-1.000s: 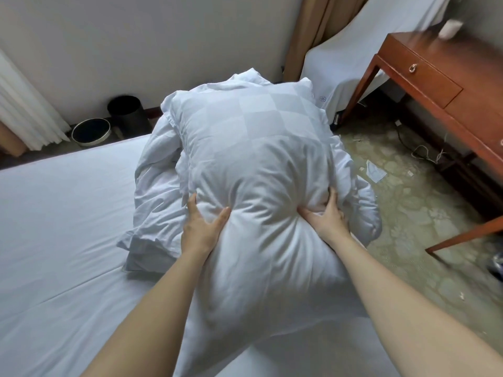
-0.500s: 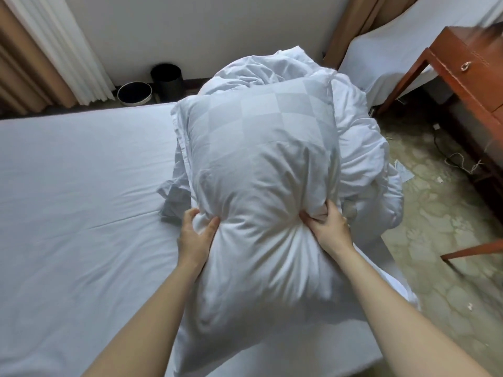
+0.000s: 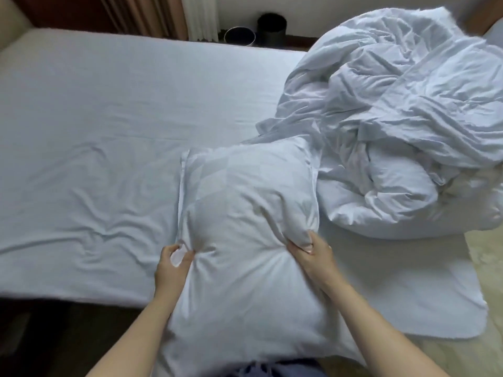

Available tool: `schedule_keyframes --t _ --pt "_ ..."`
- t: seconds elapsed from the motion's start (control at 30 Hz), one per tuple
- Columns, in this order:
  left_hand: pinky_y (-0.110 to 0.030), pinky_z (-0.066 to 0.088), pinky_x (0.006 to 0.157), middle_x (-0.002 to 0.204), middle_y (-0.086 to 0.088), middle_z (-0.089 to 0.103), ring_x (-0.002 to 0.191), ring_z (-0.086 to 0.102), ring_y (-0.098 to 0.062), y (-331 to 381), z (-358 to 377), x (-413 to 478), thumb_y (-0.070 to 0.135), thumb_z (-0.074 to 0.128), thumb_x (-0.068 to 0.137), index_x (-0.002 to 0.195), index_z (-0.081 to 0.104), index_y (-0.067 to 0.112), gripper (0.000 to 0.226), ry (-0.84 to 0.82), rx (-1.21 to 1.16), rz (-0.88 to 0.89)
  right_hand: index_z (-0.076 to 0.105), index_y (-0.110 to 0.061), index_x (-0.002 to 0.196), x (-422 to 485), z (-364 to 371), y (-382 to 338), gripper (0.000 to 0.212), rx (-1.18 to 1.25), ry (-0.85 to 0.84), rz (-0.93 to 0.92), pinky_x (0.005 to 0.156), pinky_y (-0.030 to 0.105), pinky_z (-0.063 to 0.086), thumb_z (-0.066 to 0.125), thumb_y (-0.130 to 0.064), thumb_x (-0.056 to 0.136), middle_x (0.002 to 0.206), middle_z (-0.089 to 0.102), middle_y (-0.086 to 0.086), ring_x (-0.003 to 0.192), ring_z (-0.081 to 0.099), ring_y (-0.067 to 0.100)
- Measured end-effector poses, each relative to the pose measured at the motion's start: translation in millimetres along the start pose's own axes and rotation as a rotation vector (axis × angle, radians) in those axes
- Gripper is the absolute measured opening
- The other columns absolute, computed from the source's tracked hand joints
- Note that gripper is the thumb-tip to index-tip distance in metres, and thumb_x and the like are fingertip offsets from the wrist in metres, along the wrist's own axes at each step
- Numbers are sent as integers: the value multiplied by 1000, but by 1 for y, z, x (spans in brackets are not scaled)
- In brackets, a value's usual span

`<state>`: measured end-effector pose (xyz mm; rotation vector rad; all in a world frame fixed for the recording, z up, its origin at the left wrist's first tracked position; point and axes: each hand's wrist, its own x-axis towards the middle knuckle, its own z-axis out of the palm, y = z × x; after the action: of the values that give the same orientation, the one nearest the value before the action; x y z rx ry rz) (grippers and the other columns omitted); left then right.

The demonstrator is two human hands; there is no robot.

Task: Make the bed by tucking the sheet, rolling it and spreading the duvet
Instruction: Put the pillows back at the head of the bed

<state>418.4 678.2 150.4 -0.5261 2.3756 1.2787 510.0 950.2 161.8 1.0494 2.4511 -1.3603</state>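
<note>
A white checked pillow [image 3: 245, 219] is held up in front of me over the near edge of the bed. My left hand [image 3: 172, 263] pinches its left edge and my right hand [image 3: 313, 253] grips a fold of its right side. A crumpled white duvet [image 3: 394, 118] is heaped on the right end of the bed, just right of the pillow. The white sheet [image 3: 109, 131] covers the mattress, with wrinkles near the front left. A corner of the sheet [image 3: 408, 295] hangs over the bed's right front corner.
A black bin [image 3: 271, 28] and a round metal-rimmed bin [image 3: 239, 36] stand against the far wall beyond the bed. Curtains [image 3: 163, 14] hang at the back left. Pale floor [image 3: 484, 268] shows on the right, dark floor [image 3: 54, 336] at the near left.
The pillow has come off the duvet heap, moving left and towards me with both hands gripping it. My view swung left, so the desk is out of sight.
</note>
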Motion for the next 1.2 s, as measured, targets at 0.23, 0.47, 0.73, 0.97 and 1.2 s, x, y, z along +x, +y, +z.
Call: schedule_keyframes --t 0.23,0.47,0.73,0.97,1.2 --pt "-25 32 81 110 4 50 101 43 -14 -27 -60 2 31 62 88 115 48 14 34 -9 -22 31 56 -18 89 -34 45 -18 56 -30 -16 113 77 37 50 63 -67 63 88 67 -1 91 64 24" --pt "-27 34 78 102 1 49 93 47 -19 -54 -141 8 30 62 88 106 44 18 28 -1 -39 36 26 -21 130 -68 108 -43 79 20 -64 308 95 39 38 59 -67 74 129 49 1 118 50 28" --pt "-29 35 77 107 -6 49 92 46 -23 -68 -182 42 38 63 86 113 36 13 46 -77 51 -70 3 -28 148 -66 156 -78 109 294 20 351 110 38 31 70 -60 68 148 32 3 132 39 24" --pt "-38 36 101 140 -12 45 127 43 -31 -66 -187 60 47 62 84 140 34 11 73 -102 128 -126 2 -24 147 -27 156 -83 103 426 4 458 105 39 36 70 -53 75 147 33 7 126 43 27" --pt "-33 34 100 141 -6 45 129 41 -28 -45 -177 68 43 60 87 142 35 20 65 -90 135 -92 15 -17 142 16 154 -93 90 462 34 518 95 34 38 71 -44 78 140 38 2 119 46 24"
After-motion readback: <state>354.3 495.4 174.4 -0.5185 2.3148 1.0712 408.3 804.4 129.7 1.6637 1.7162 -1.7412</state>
